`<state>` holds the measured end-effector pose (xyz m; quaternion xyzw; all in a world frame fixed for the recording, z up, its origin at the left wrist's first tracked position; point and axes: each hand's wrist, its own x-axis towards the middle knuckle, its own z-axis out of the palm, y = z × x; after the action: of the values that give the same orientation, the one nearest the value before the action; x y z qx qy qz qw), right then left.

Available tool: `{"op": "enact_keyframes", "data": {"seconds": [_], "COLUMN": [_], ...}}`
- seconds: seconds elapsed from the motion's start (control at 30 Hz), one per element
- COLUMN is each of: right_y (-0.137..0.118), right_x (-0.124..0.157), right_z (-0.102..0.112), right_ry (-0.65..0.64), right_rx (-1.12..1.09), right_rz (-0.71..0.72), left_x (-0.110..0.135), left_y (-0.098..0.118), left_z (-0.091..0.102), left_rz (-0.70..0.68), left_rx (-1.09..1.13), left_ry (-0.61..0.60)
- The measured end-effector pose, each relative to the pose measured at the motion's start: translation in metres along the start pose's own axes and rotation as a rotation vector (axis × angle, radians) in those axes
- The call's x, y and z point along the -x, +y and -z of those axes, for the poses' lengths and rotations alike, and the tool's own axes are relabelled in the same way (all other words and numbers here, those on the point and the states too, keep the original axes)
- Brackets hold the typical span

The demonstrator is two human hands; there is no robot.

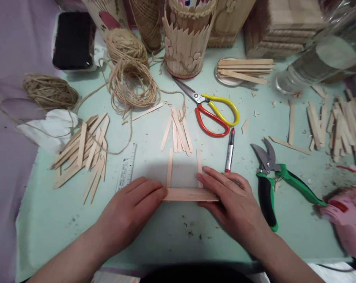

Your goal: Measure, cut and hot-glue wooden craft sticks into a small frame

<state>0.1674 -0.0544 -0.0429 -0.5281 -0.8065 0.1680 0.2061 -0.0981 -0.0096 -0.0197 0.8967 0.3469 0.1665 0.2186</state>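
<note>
A flat wooden craft-stick piece [189,194] lies crosswise near the table's front, with two thin upright sticks, a left one [169,167] and a right one [199,159], running away from it like an open frame. My left hand [130,210] is closed on the piece's left end, thumb hidden. At the right end, my right hand [235,200] pinches the piece, its fingers also lying against the right thin stick. Whether the sticks are glued cannot be made out. A ruler [127,167] is beside my left hand, and a red-and-silver pen [230,151] stands out beyond my right fingers.
Scissors [198,98] and pruning shears [269,161] lie beyond and right of my hands. Loose sticks [178,131] sit ahead; cut pieces [82,147] heap at left. Twine [133,84], a stick-covered pen holder [183,51], a glass bottle [313,63] and a pink glue gun [344,216] surround them.
</note>
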Motion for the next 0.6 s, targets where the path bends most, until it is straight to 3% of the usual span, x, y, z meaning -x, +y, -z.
{"op": "enact_keyframes", "data": {"seconds": [0.27, 0.47, 0.6], "right_y": [0.0, -0.001, -0.001], "right_x": [-0.002, -0.005, -0.006], "right_z": [0.006, 0.014, 0.014], "right_ry": [0.008, 0.129, 0.11], "right_rx": [-0.014, -0.061, -0.093], "right_rz": [0.0, -0.013, -0.007], "left_x": [0.0, 0.0, 0.0], "left_y": [-0.001, 0.0, 0.0], "left_z": [0.001, 0.002, 0.001], "left_rz": [-0.003, -0.005, -0.009], "left_rx": [0.019, 0.02, 0.024], "left_ry": [-0.013, -0.003, -0.005]}}
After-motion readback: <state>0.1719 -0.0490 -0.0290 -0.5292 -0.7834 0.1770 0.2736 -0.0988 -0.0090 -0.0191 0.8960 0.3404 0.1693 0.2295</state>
